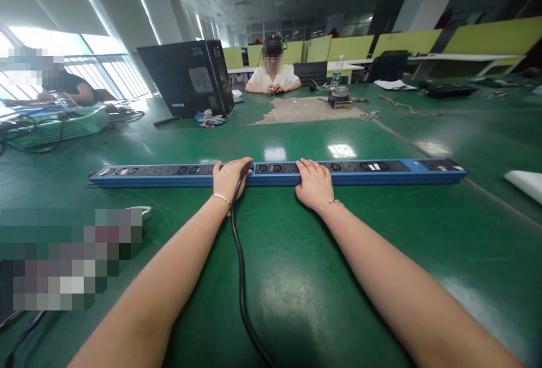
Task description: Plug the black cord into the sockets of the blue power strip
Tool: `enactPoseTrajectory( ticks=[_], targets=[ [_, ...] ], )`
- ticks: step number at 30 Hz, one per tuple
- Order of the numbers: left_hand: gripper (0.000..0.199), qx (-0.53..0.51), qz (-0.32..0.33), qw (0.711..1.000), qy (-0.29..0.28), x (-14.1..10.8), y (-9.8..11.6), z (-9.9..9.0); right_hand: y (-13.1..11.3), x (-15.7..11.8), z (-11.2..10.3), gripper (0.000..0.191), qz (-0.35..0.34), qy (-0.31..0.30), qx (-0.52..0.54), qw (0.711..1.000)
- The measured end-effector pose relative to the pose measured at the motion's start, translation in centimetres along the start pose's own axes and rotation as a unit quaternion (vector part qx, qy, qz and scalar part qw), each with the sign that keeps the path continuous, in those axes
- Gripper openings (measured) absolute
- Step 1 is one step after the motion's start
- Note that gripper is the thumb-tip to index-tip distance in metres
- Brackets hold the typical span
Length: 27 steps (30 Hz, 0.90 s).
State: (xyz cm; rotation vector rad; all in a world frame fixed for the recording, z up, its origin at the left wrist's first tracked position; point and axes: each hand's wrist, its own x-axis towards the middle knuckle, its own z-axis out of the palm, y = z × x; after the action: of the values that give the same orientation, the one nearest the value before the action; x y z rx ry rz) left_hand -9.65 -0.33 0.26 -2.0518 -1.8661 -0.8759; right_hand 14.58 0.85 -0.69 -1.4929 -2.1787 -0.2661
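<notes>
A long blue power strip (288, 180) with black sockets along its top lies crosswise on the green table. My left hand (231, 179) is closed around a black plug (245, 168) at the strip, left of its middle. How far the plug sits in a socket is hidden by my fingers. From it a black power cord (240, 266) runs down toward me, past my left wrist. My right hand (314, 183) grips the strip right of the middle, fingers over the top and thumb at the near side.
A black computer case (182, 80) stands at the back left, with gloves (209, 118) beside it. Further left is a green basket (68, 128) with cables. Across the table sits a person (273, 71) near a brown sheet (296, 110). A white object (525, 187) lies at right.
</notes>
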Motion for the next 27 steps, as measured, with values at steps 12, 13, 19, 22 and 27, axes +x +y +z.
enactPoseTrajectory(
  ticks=[12,13,19,22,27],
  targets=[
    [0.031,-0.128,-0.057,0.988,0.066,0.6,0.8,-1.7,1.7,0.0,-0.1,0.055,0.082,0.017,-0.036,0.996],
    [0.032,-0.152,-0.076,0.98,0.102,0.8,1.1,-2.0,1.6,0.0,-0.1,0.055,0.083,0.018,-0.036,0.996],
    [0.038,-0.136,0.011,0.99,0.016,1.9,6.4,-2.2,1.6,0.0,-0.3,0.055,0.082,0.014,-0.031,0.996],
    [0.039,-0.092,0.031,0.995,-0.036,2.6,9.2,-1.0,1.6,0.0,-0.3,0.054,0.082,0.014,-0.029,0.996],
    [0.036,-0.023,0.016,0.996,-0.089,3.6,10.9,0.3,1.4,0.0,-0.4,0.052,0.086,0.016,-0.017,0.996]
  ],
)
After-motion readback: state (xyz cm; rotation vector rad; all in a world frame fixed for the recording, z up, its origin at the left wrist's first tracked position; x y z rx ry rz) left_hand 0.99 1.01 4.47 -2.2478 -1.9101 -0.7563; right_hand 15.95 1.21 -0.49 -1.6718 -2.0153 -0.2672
